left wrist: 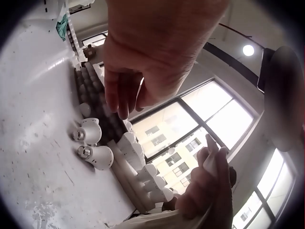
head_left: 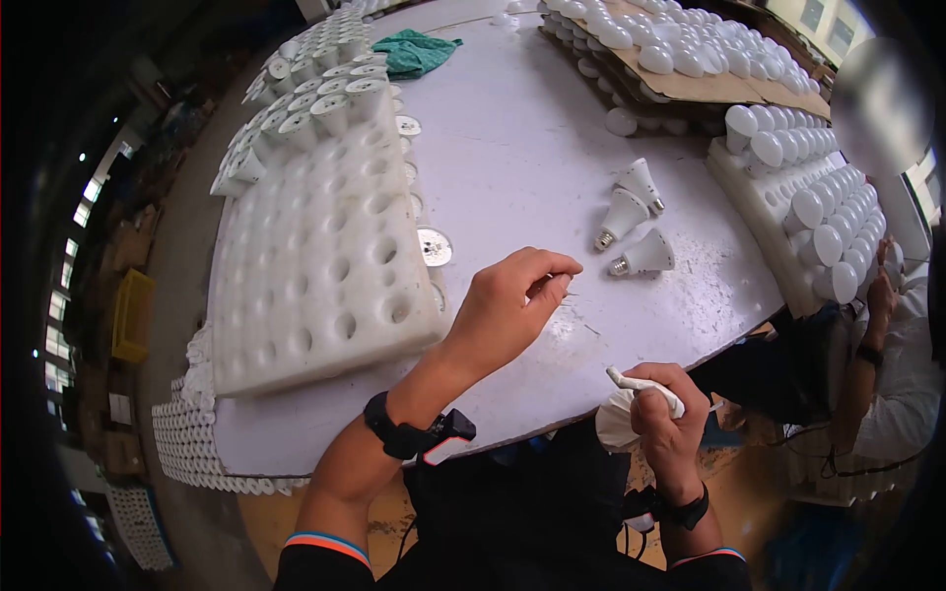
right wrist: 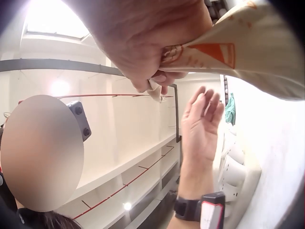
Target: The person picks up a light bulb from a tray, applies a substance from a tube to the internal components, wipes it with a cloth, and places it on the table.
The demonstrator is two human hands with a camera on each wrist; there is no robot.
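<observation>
My right hand grips a soft white bag at the table's front edge, its narrow twisted end rising above the fist. Orange print shows on the bag in the right wrist view. Over the table hangs my left hand, fingers loosely bent; in the left wrist view the thumb of this hand stands apart from the fingers. A thin pale line shows there, too small to identify. Three white bulb bodies with metal screw bases, one of them nearest, lie beyond my hands.
A white foam tray with round holes stands left, cone-shaped bulb bodies at its far end. Domed bulbs fill another tray at right, beside a seated person. Cardboard layers of bulbs and a green cloth are at the back.
</observation>
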